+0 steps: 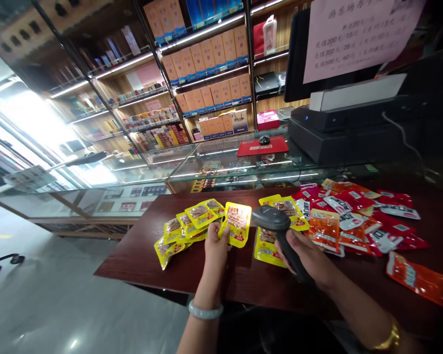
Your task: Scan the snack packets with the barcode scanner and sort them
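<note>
My left hand (217,241) pinches a yellow snack packet (237,223) by its lower left corner, holding it over the dark wooden table (133,258). A black handheld barcode scanner (271,219) is in my right hand (308,255), its fingers wrapped round the handle. The scanner's head is just right of the held packet, with a small gap between them. Left of my left hand lies a spread of several yellow packets (199,215). More yellow packets (265,250) lie under and behind the scanner, partly hidden by it.
A pile of red and orange snack packets (324,231) covers the table's right side, with one orange packet (421,280) nearer me. Behind stand a glass display counter (221,157), a red mouse pad (249,147) with a mouse (264,140), and a monitor (297,54) bearing a pink paper notice.
</note>
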Demonstrator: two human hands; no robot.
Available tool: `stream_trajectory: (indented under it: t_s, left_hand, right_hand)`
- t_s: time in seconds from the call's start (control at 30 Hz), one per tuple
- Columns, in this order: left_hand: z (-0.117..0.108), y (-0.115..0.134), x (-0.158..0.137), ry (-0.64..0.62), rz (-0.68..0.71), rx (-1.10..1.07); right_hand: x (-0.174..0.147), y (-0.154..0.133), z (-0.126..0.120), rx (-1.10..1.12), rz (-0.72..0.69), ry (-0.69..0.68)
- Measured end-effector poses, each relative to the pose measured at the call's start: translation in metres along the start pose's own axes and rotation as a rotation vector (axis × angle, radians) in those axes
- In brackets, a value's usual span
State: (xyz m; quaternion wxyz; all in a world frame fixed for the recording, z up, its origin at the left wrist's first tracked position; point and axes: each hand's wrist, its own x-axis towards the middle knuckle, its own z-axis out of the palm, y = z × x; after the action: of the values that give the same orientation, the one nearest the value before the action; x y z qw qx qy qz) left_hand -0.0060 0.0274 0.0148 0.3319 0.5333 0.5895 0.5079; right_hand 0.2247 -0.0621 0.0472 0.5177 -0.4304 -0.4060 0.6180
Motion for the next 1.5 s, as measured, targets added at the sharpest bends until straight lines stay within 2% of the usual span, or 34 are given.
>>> stream_trajectory:
  t_s: [0.1,0.23,0.3,0.33,0.4,0.47,0.53,0.57,0.67,0.73,0.83,0.93,1.0,1.1,1.23,1.4,1.5]
  left_hand:
    - [-0.024,0.002,0.012,0.109,0.029,-0.001]
    - [-0.06,0.014,0.036,0.418,0.104,0.248]
    - [-0.063,0.023,0.042,0.53,0.228,0.398]
    - [-0.059,0.027,0.042,0.528,0.29,0.443]
    - [-0.039,0.034,0.035,0.374,0.366,0.46]
    - [-0.009,0.039,0.019,0.1,0.377,0.46]
    - [0.022,0.043,-0.003,-0.181,0.379,0.548]
    - [0.036,0.045,-0.015,-0.263,0.372,0.629]
    - [0.062,0.049,-0.043,-0.311,0.35,0.901]
    - [0.069,0.049,-0.051,-0.29,0.343,1.013]
    - [0.071,0.048,-0.047,-0.321,0.312,1.075]
    - [0.067,0.043,-0.035,-0.387,0.24,1.021]
    - [0.062,0.038,-0.027,-0.398,0.13,0.865]
    - [0.05,0.028,-0.019,-0.341,-0.013,0.553]
    - [0.033,0.013,-0.014,-0.25,-0.006,0.343]
    - [0.018,0.0,-0.017,-0.227,-0.064,0.2]
    - [0.008,-0.002,-0.017,-0.191,-0.084,0.149]
  right_hand:
    - [0.0,0.0,0.006,-0.001,0.013,0.021]
    - [-0.003,0.002,0.007,0.002,0.01,0.019]
    - [-0.004,0.004,0.003,0.023,0.013,0.035]
    - [-0.005,0.005,0.0,0.034,0.014,0.045]
    - [-0.006,0.006,-0.008,0.048,0.002,0.063]
    - [-0.007,0.006,-0.018,0.049,-0.022,0.087]
    - [-0.009,0.004,-0.028,0.048,-0.046,0.119]
    - [-0.011,0.003,-0.032,0.046,-0.055,0.131]
    - [-0.019,-0.004,-0.041,0.04,-0.066,0.15]
    - [-0.024,-0.009,-0.044,0.038,-0.06,0.163]
    - [-0.029,-0.009,-0.045,0.035,-0.046,0.183]
    - [-0.03,-0.003,-0.046,0.037,-0.032,0.192]
    - [-0.029,0.002,-0.046,0.039,-0.01,0.191]
    - [-0.026,0.007,-0.043,0.038,0.019,0.161]
    - [-0.022,0.007,-0.033,0.038,0.03,0.093]
    - [-0.016,0.007,-0.015,0.045,-0.01,-0.036]
    - [-0.013,0.007,-0.008,0.018,-0.009,-0.033]
